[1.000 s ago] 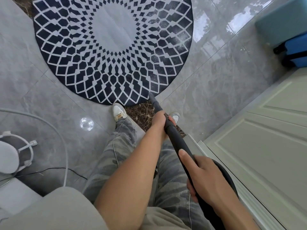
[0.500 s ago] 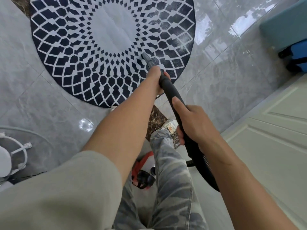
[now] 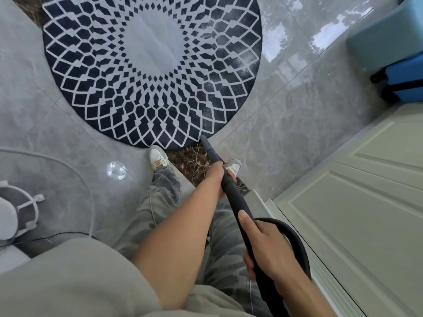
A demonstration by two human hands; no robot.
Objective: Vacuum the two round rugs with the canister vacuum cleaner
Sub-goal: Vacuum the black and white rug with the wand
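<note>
- The grey polished tile floor [image 3: 286, 115] fills most of the view, with light glaring off it at the upper right.
- A round rug [image 3: 151, 65] — black with a white lattice and a plain pale centre — lies flat on the floor in the upper half. Pale speckling shows along its right side.
- A pale green panelled door [image 3: 366, 202] runs down the right side.
- The person's grey sleeve [image 3: 68, 277] and patterned trousers [image 3: 160, 202] take up the bottom.
- A blue suitcase [image 3: 405, 81] stands at the far right, just beside a teal box [image 3: 384, 46].
- A white stand [image 3: 20, 209] sits at the left edge, and a white cable [image 3: 87, 186] curves over the floor near it.
- The black vacuum wand [image 3: 235, 197] slants from the lower right up toward the rug. Its narrow nozzle tip [image 3: 203, 139] sits at the rug's near edge; whether it presses on the pile I cannot tell.
- A black hose [image 3: 295, 234] arcs out behind the rear hand.
- The right hand [image 3: 270, 248] grasps the rear of the wand, fingers wrapped under it and thumb laid along the top.
- The left hand [image 3: 216, 177] grips the wand further forward, fingers curled round it.
- The left shoe [image 3: 158, 156] — white — stands with its toe at the rug's edge; the right shoe [image 3: 234, 167] is partly hidden behind the left hand.
</note>
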